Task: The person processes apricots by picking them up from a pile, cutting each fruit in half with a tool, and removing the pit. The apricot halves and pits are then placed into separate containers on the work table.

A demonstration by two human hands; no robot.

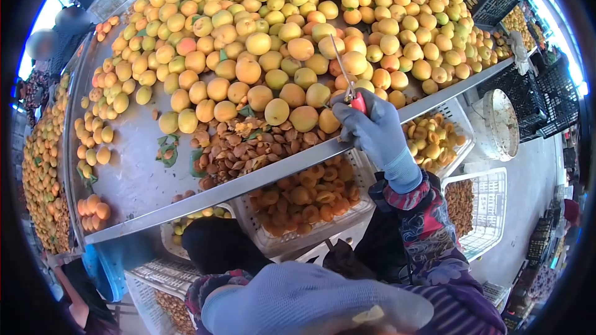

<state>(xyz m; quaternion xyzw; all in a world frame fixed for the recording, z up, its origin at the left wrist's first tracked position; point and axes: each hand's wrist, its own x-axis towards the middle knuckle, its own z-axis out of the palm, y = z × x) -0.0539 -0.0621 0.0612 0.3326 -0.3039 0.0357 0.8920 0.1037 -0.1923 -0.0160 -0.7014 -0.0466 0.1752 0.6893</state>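
Observation:
My right hand (375, 125), in a blue-grey knit glove, is closed around the red handle of a small knife (358, 103). The thin blade points up and away over the apricots (300, 49) heaped on the metal table. My left hand (316, 301), gloved the same way, is very close to the camera at the bottom. Its fingers are blurred, and a small pale bit (369, 315) shows on or by them. Brown apricot pits (248, 152) lie piled along the table's near edge, left of my right hand.
Below the raised metal rim (230, 193), a white crate of apricot halves (304, 198) stands before me. Another crate of halves (434, 139) is further right. A crate of pits (459, 208) and a white bucket (500, 125) stand on the floor. People are at the left.

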